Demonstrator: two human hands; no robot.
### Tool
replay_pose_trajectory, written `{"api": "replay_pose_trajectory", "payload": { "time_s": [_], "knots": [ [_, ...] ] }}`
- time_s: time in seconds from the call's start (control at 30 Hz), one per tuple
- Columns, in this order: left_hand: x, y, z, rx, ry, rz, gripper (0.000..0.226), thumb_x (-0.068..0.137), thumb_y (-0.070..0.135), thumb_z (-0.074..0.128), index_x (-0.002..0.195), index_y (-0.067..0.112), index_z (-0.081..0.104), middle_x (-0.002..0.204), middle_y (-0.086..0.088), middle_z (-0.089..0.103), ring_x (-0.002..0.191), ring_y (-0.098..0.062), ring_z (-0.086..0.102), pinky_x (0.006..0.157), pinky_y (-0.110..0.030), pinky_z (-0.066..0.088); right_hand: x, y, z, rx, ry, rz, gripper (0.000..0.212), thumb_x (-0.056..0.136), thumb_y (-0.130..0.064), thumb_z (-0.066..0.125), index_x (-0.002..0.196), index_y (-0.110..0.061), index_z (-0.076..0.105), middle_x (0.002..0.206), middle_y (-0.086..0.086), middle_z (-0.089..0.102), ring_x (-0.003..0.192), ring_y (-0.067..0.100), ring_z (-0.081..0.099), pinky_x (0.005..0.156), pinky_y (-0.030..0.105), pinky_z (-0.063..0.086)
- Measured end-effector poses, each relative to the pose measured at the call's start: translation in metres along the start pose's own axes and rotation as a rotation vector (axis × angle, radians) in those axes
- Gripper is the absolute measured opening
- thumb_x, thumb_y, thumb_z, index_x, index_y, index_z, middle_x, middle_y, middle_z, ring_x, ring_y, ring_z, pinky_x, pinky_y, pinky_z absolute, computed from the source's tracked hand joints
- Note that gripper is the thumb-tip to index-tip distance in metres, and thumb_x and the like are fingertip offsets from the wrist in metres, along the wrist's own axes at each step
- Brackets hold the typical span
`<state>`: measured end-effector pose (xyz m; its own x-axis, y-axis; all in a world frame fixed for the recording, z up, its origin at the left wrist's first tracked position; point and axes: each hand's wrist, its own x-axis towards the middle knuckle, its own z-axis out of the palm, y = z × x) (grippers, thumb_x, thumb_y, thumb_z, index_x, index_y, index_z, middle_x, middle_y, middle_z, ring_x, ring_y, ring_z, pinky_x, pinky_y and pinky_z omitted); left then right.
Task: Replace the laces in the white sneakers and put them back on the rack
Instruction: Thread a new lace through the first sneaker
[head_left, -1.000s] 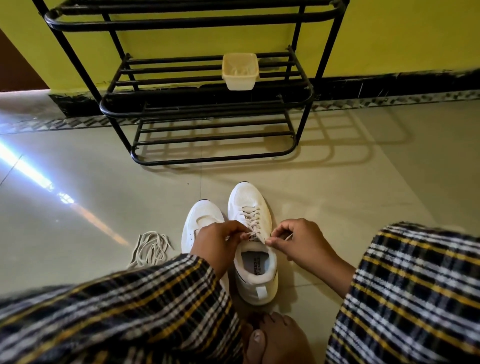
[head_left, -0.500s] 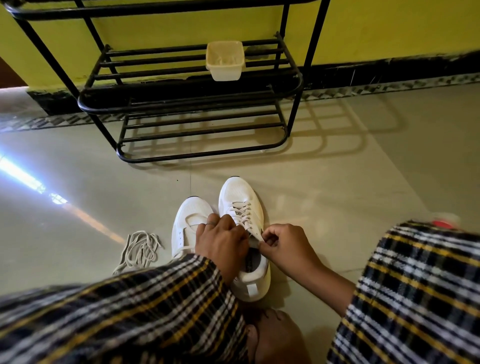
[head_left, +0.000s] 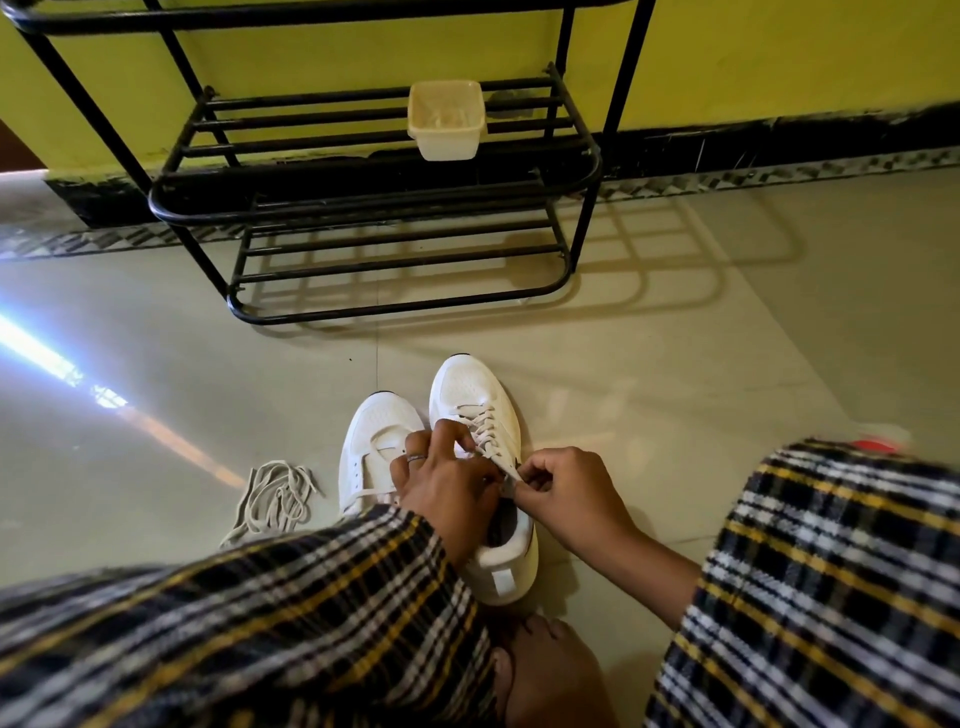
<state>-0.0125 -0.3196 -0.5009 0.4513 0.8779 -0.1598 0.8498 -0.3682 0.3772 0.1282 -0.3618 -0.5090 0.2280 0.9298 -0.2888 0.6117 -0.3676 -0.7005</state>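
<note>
Two white sneakers are lying side by side, toes toward the rack, on a glossy pale tiled floor. The right sneaker (head_left: 480, 415), with a perforated rounded toe and criss-crossed flat beige lace (head_left: 485, 426), is being worked at its top eyelets: the lace is being pinched by the curled fingers of the left hand (head_left: 447, 480), which bears a ring, and by the right hand (head_left: 563, 493), both closed on it. The left sneaker (head_left: 374, 441) is only partly laced. A loose bundle of flat laces (head_left: 275, 499) is lying just beside it. A squarish cream plastic tub (head_left: 447, 119) is sitting on the black tubular metal rack (head_left: 374, 182).
</note>
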Motion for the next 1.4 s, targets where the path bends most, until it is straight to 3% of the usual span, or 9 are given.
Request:
{"api": "replay_pose_trajectory", "payload": {
  "time_s": [0.17,0.33,0.57,0.73,0.9,1.07,1.23,1.33,1.4],
  "knots": [
    [0.000,-0.003,0.007,-0.153,0.055,-0.066,0.015,0.087,0.040,0.059,0.095,0.036,0.071,0.123,0.013,0.029,0.117,-0.015,0.021,0.100,-0.040,0.032,-0.003,-0.002,0.000,-0.027,0.028,-0.032,0.022,0.081,-0.034,0.069,0.085,-0.013,0.072,0.079,0.003,0.070,0.075,0.019,0.065,0.067,0.027,0.050],
    [0.002,-0.004,0.010,-0.135,0.077,-0.065,0.016,0.088,0.040,0.058,0.093,0.033,0.071,0.123,0.015,0.030,0.118,-0.013,0.016,0.102,-0.035,0.025,-0.006,-0.004,0.000,-0.045,0.038,-0.062,0.020,0.084,-0.030,0.067,0.088,-0.011,0.071,0.081,0.005,0.070,0.076,0.020,0.064,0.066,0.024,0.047],
    [0.004,-0.006,0.018,-0.218,0.143,-0.111,0.014,0.088,0.035,0.060,0.081,0.031,0.072,0.122,0.018,0.035,0.123,-0.016,0.018,0.102,-0.038,0.021,-0.007,-0.010,-0.002,-0.255,-0.032,-0.177,0.024,0.091,-0.028,0.056,0.099,-0.009,0.068,0.095,0.005,0.064,0.079,0.012,0.048,0.065,0.020,0.027],
    [0.003,-0.009,0.015,-0.216,0.107,-0.052,0.012,0.086,0.038,0.061,0.089,0.032,0.071,0.128,0.016,0.035,0.127,-0.018,0.028,0.104,-0.042,0.025,-0.005,-0.010,-0.003,-0.040,0.051,-0.078,0.021,0.090,-0.027,0.060,0.096,-0.009,0.069,0.092,0.006,0.069,0.080,0.018,0.060,0.067,0.022,0.041],
    [-0.014,-0.030,0.004,-0.146,0.245,0.099,0.038,0.075,0.055,0.055,0.105,0.031,0.049,0.131,0.007,0.034,0.127,-0.016,0.026,0.100,-0.037,0.019,0.013,-0.012,-0.010,0.026,-0.125,-0.118,0.019,0.088,-0.014,0.064,0.103,-0.004,0.067,0.102,0.009,0.067,0.067,-0.004,0.048,0.062,-0.001,0.036],
    [-0.027,-0.046,0.003,-0.088,0.353,0.023,0.073,0.061,0.064,0.048,0.122,0.026,0.035,0.130,0.002,0.030,0.120,-0.017,0.026,0.098,-0.044,0.028,0.026,-0.010,-0.013,-0.034,-0.166,-0.089,0.011,0.090,-0.016,0.060,0.092,-0.006,0.065,0.087,0.000,0.060,0.079,0.011,0.053,0.062,0.004,0.036],
    [-0.026,-0.045,0.009,-0.073,0.338,0.047,0.072,0.064,0.064,0.044,0.124,0.026,0.031,0.131,0.008,0.025,0.125,-0.020,0.030,0.101,-0.047,0.028,0.017,-0.028,-0.036,0.012,0.326,-0.095,0.010,0.091,-0.011,0.056,0.085,-0.005,0.061,0.088,0.007,0.062,0.083,0.018,0.056,0.074,0.023,0.040],
    [-0.024,-0.048,0.011,-0.038,0.330,0.066,0.072,0.066,0.066,0.044,0.124,0.025,0.033,0.130,0.006,0.028,0.124,-0.020,0.031,0.098,-0.051,0.034,0.008,-0.057,-0.081,0.373,0.559,-0.114,0.016,0.095,-0.014,0.048,0.081,-0.017,0.055,0.082,0.001,0.059,0.077,0.015,0.058,0.071,0.026,0.048],
    [-0.024,-0.048,0.012,-0.037,0.332,0.067,0.069,0.066,0.066,0.044,0.121,0.024,0.036,0.128,0.006,0.029,0.122,-0.020,0.031,0.099,-0.048,0.032,0.005,-0.074,-0.109,0.793,0.559,-0.162,0.020,0.098,-0.012,0.043,0.081,-0.017,0.052,0.080,0.001,0.058,0.074,0.016,0.063,0.068,0.030,0.056]
  ]
}}
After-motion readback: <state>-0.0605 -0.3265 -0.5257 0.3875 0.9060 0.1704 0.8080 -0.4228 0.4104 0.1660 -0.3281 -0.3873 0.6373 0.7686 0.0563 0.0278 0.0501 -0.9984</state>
